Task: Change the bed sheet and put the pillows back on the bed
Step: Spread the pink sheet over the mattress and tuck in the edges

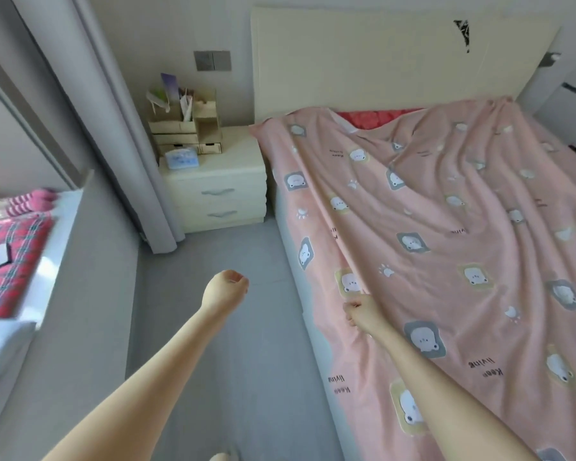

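While the pink sheet (446, 227) already lies across most of the bed (290, 247), it is rumpled and short of the headboard (363, 61), where a strip of red bedding (376, 115) shows uncovered; the step in hand, as I judge it, is spreading and squaring the fresh sheet, not yet the pillows. No pillow lies on the bed; folded red plaid bedding (10, 261) sits on the window ledge at the left, though I cannot tell whether pillows are among it.

The right hand (359, 311) is closed on the sheet at the near side edge of the bed, fingers curled into a pinch of cloth, with folds running from that grip toward the headboard; the left hand (226, 287) hangs over the floor (213, 327), well apart from the bed, loosely curled and holding nothing.

The next move probably calls for a pull along the side — drawing the cloth flat and up toward the head end — and the free hand would do well to take the edge too; one-handed tugging risks dragging the far side askew.
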Motion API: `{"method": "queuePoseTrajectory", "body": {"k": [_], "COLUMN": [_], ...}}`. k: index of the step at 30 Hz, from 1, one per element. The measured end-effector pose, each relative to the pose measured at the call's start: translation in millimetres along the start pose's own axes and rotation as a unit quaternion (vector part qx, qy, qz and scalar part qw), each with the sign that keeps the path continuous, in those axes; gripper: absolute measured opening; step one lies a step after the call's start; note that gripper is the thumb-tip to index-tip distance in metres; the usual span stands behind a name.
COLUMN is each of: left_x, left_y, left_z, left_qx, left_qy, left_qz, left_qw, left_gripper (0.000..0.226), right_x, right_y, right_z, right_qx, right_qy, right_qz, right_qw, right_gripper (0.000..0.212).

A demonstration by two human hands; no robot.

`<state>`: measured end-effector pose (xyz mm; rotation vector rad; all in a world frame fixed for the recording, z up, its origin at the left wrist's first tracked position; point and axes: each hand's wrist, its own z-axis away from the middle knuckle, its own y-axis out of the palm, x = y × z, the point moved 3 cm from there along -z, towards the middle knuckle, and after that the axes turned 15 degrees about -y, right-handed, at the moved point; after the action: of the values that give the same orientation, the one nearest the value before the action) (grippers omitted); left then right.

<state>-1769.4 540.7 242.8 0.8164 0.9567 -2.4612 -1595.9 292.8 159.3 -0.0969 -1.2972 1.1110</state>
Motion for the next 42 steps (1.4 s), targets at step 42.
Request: {"method": "queuePoseTrajectory", "body": {"k": [42], "left_x": [-572.5], "left_y": [134.0], "left_z": [-873.3], "left_qx": [-0.096], "left_qy": [0.235], "left_qz": [-0.401], "left_qw": [0.880], "left_gripper": [0.042], "right_x": [123.6], "right_y": [31.8], "right_z": [-785.6], "right_qx": [-0.007], "right_qy": [0.081], "right_qz": [0.225], "right_qw": [0.971], "right_gripper": [0.038]}}
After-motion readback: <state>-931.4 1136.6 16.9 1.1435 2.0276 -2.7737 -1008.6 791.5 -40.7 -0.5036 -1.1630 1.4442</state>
